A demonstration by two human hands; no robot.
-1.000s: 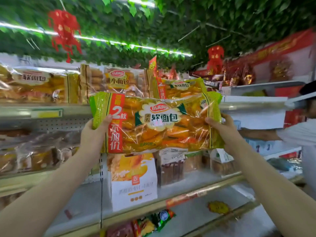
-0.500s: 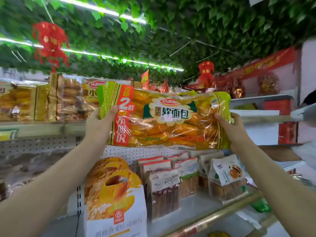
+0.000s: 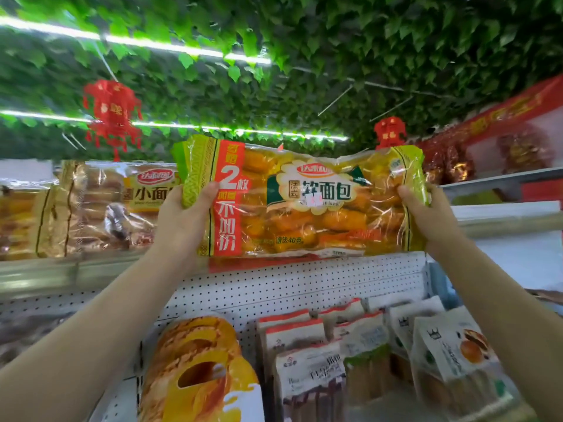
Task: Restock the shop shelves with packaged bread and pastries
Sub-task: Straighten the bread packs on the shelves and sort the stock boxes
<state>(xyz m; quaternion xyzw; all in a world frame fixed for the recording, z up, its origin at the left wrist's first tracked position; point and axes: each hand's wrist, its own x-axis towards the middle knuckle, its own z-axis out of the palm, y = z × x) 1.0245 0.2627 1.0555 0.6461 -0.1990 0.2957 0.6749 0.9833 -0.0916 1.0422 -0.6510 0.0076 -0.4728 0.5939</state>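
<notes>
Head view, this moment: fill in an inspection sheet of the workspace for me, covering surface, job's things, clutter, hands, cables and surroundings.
Surface: top shelf with a metal front lip; perforated back panel below it.
Job's things: soft-bread bag held level at top-shelf height; whether it rests on the shelf cannot be told. Small-bread packs stand on that shelf to its left; pastry pouches stand on the shelf below.
Clutter: nothing seen.
Hands: left hand grips the bag's left end, right hand grips its right end.
Cables: thin lines among the ceiling leaves; wires or rods, cannot tell.
Surroundings: leaf-covered ceiling, light strips, red lanterns.
</notes>
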